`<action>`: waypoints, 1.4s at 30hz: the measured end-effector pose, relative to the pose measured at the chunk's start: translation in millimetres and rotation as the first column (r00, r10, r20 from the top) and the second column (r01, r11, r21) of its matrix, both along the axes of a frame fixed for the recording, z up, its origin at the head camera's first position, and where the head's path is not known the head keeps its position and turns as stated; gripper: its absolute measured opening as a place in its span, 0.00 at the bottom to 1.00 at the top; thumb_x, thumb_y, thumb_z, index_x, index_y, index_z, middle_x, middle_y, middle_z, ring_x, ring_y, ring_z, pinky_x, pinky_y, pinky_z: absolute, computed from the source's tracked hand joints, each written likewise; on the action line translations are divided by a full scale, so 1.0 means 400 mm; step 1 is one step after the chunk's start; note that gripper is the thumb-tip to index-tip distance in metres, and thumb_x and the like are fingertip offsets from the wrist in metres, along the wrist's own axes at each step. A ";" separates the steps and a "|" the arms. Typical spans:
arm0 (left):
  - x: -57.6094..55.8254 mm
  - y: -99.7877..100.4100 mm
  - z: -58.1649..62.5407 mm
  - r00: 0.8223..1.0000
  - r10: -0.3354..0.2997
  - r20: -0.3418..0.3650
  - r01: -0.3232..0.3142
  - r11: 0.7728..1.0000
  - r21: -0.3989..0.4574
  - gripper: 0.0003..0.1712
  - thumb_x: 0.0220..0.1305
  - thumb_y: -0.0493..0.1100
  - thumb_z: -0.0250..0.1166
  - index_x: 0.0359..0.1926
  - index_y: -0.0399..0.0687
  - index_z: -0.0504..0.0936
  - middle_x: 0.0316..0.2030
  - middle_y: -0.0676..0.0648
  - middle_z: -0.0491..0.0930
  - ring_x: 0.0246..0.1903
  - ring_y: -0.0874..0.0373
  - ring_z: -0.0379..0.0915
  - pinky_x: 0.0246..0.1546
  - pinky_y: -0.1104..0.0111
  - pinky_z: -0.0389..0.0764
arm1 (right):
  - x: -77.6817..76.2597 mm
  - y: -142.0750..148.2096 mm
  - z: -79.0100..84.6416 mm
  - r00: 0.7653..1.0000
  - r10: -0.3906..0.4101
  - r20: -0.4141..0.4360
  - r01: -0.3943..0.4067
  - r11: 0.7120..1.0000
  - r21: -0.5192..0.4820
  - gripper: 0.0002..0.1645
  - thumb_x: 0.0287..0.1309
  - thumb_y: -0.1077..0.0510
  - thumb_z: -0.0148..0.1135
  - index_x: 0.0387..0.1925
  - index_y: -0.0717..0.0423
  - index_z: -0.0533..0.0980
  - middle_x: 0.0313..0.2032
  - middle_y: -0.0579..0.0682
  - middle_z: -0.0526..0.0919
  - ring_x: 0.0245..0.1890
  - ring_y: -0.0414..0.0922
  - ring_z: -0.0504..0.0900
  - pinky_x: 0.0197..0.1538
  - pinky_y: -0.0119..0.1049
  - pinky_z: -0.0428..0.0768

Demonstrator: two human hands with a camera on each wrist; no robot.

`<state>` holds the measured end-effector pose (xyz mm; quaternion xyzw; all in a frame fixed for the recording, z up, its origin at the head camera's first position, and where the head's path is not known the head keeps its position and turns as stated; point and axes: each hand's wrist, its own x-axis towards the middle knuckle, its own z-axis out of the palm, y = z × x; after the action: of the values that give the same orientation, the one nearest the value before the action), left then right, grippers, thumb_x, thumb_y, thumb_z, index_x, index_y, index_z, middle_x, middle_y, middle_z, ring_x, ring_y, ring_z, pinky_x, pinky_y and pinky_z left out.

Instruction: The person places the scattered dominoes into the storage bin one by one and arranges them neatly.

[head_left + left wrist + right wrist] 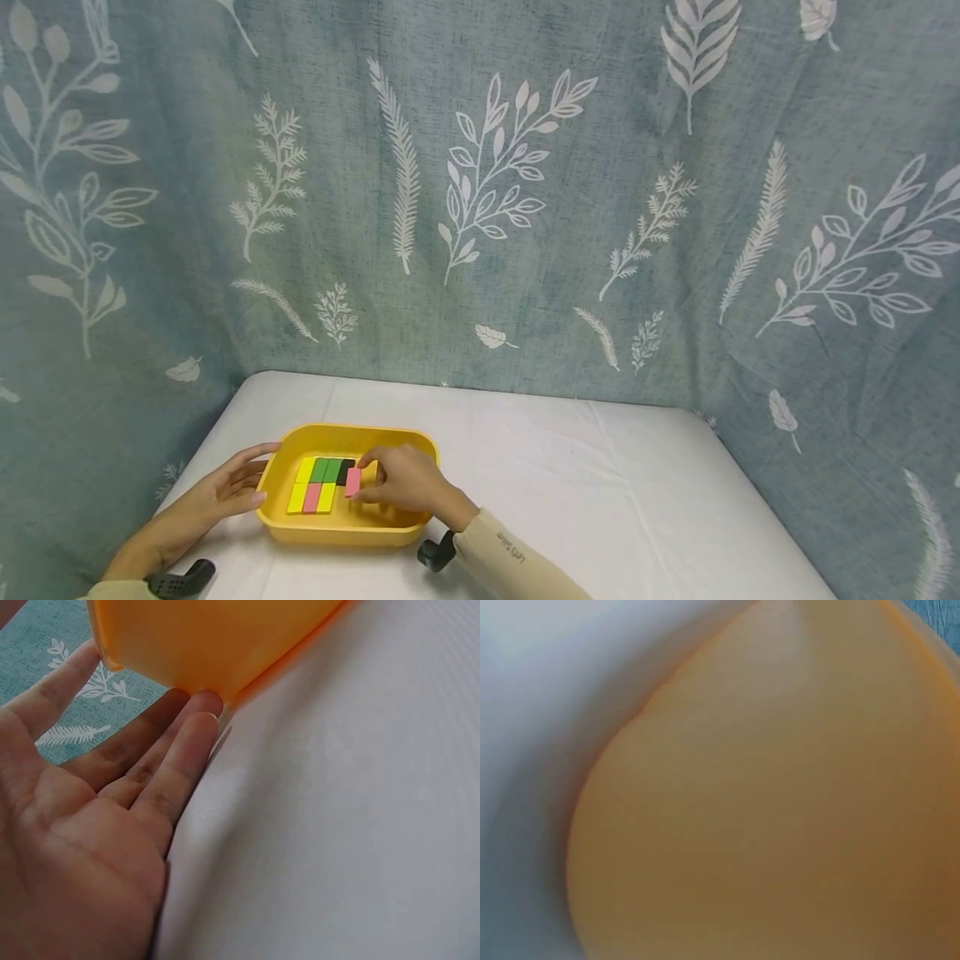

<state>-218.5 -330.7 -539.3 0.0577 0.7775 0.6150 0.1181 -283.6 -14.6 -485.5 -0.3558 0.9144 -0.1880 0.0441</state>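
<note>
A yellow plastic tray (341, 536) sits on the white table, with several small rectangular tiles lying in tight rows on its floor. Yellow tiles (295, 499), green tiles (320, 470), a black tile (342, 473) and a pink tile (311, 498) are among them. Over the tray, my right hand (408, 479) pinches another pink tile (353, 482) between thumb and fingers, beside the black one. My left hand (228, 486) rests against the tray's left end; in the left wrist view its fairly straight fingers (176, 761) touch the outer wall (210, 645). The right wrist view shows only the tray's outside (765, 810), not the hand.
A white cloth (570, 492) covers the table and extends well to the right of the tray. Behind and at both sides hangs a blue-green leaf-patterned curtain (420, 317). Dark wrist devices (437, 552) are worn on both arms.
</note>
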 end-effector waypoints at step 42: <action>-0.003 -0.001 0.006 1.000 -0.001 0.016 0.001 1.000 0.012 0.44 0.73 0.48 0.64 0.81 0.54 0.51 0.74 0.30 0.58 0.70 0.35 0.59 0.64 0.39 0.69 | 0.030 -0.053 -0.037 0.973 0.052 -0.226 -0.006 0.980 0.201 0.28 0.56 0.31 0.71 0.50 0.41 0.86 0.18 0.35 0.66 0.20 0.33 0.65 0.23 0.27 0.61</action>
<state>-219.9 -331.1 -537.1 0.0539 0.7729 0.6199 0.1245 -271.7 -35.8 -500.3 -0.3824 0.9222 -0.0526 -0.0239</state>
